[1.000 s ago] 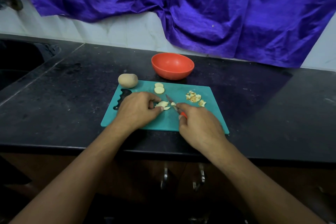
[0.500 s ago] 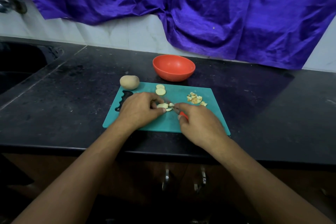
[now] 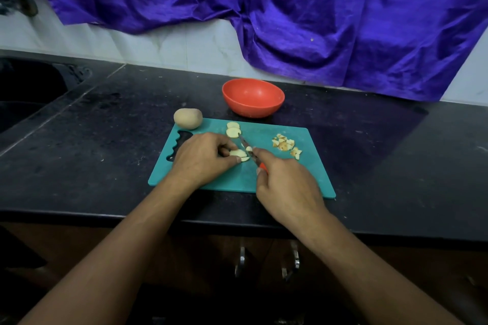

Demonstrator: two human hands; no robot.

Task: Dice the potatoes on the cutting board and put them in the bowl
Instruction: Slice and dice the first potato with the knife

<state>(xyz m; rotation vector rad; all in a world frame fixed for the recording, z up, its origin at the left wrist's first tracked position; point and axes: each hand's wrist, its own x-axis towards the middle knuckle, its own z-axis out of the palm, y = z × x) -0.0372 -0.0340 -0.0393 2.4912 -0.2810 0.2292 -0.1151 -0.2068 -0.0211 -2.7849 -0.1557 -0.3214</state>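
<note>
A teal cutting board [image 3: 311, 179] lies on the black counter. My left hand [image 3: 203, 158] pinches a pale potato slice [image 3: 237, 153] against the board. My right hand [image 3: 287, 187] grips a small knife [image 3: 244, 143] by its red handle, the blade lying across the slice's right side. Two round slices [image 3: 233, 129] lie just beyond the blade tip. A pile of diced pieces [image 3: 286, 145] sits on the board's right part. A whole potato [image 3: 188, 118] rests at the board's far left corner. The red bowl [image 3: 253, 97] stands behind the board with nothing visible inside.
A dark sink [image 3: 29, 95] is sunk into the counter at the far left. Purple cloth [image 3: 290, 13] hangs over the tiled wall behind. Cabinet handles [image 3: 266, 261] show below the counter's front edge.
The knife has shifted slightly along the slice while my left hand keeps holding it; the blade tip now reaches near the round slices. The view has tilted a little.
</note>
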